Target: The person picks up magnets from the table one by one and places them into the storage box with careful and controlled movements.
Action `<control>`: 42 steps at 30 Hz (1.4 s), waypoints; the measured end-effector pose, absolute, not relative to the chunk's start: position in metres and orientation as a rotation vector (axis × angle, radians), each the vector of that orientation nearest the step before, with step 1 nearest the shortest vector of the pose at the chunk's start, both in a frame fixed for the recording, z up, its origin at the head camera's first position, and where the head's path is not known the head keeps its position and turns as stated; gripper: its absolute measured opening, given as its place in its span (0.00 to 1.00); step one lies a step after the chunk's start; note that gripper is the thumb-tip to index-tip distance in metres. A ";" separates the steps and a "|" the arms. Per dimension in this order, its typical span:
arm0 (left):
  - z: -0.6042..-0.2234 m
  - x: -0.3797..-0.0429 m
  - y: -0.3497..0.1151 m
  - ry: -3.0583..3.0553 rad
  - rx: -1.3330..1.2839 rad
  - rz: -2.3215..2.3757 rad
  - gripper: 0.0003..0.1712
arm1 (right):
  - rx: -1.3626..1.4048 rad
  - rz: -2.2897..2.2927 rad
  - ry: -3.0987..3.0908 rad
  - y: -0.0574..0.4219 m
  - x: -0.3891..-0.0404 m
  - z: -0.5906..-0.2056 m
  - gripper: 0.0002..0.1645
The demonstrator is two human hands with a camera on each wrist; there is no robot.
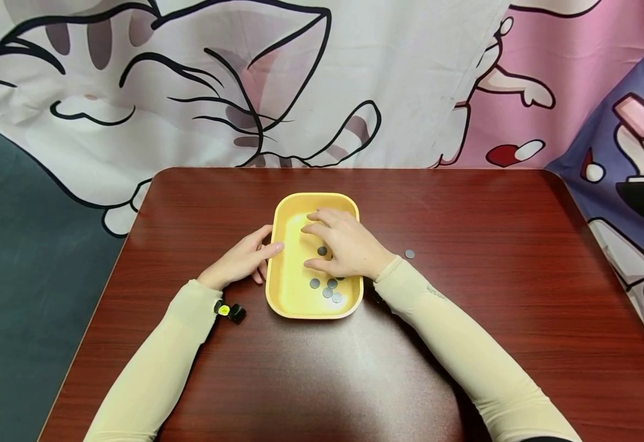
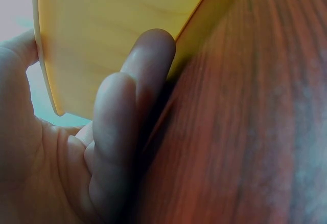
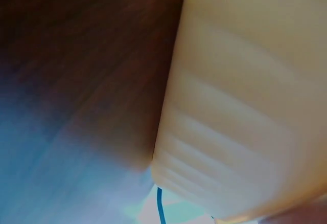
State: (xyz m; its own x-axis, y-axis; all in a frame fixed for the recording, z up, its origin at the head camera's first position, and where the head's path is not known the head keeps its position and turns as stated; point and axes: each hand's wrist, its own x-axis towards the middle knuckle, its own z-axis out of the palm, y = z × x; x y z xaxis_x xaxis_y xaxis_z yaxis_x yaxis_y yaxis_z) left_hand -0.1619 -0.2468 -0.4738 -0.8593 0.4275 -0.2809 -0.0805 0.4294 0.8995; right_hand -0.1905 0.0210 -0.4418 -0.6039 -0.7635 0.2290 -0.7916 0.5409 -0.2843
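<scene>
A yellow tray [image 1: 294, 301] stands on the table, with several small silver coins [image 1: 328, 293] lying inside it, mostly towards its near right part. My left hand [image 1: 244, 258] holds the tray's left side, thumb over the rim and fingers outside; in the left wrist view two fingertips [image 2: 148, 55] lie along the outer wall. Over the right half of the tray is my right hand [image 1: 346, 245], palm down with fingers spread. It hides part of the tray floor, and whether its fingertips touch the floor is unclear. The right wrist view shows mostly the tray's outer wall [image 3: 230, 106].
One loose coin [image 1: 409, 253] lies on the table right of the tray, beside the right wrist. The brown table [image 1: 493, 245] has its far edge against a cartoon-printed cloth [image 1: 410, 73]. A small black device [image 1: 233, 312] is strapped to the left wrist.
</scene>
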 end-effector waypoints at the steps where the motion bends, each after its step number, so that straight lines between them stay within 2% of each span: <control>1: -0.474 -0.162 -0.247 2.214 0.294 1.428 0.28 | 1.362 0.559 -2.683 0.023 -0.190 -0.442 0.39; 10: -0.472 -0.161 -0.247 2.216 0.272 1.431 0.31 | 1.367 0.595 -2.587 0.041 -0.184 -0.438 0.40; 17: -0.444 -0.154 -0.238 2.197 0.268 1.412 0.30 | 1.311 0.620 -2.531 0.068 -0.182 -0.435 0.40; 27: -0.471 -0.162 -0.246 2.219 0.260 1.402 0.30 | 1.159 0.602 -2.645 0.112 -0.181 -0.437 0.37; 42: -0.470 -0.161 -0.247 2.215 0.265 1.405 0.29 | 1.036 0.333 -2.827 0.147 -0.183 -0.452 0.26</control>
State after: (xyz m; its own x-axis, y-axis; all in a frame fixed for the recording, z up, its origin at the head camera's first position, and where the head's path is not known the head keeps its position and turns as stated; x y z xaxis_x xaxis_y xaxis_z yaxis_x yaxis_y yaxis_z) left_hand -0.1614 -0.2468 -0.4698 -0.8562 0.4161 -0.3064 -0.0999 0.4486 0.8881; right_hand -0.1826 0.1472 -0.4518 -0.7605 -0.6241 0.1793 -0.6487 0.7427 -0.1662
